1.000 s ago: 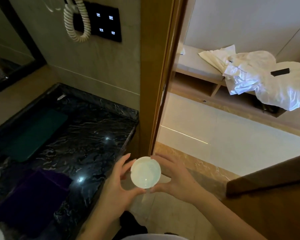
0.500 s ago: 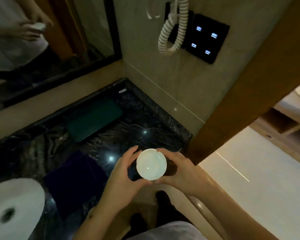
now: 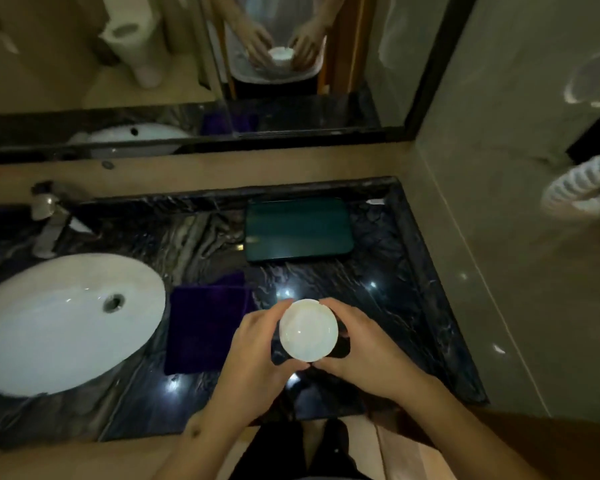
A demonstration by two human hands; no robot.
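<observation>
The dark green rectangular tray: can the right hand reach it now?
Probably yes. Bare black marble counter lies between the right hand and the dark green rectangular tray, nothing standing there. But it and the left hand grip the round white dish, so it must let go first.
</observation>
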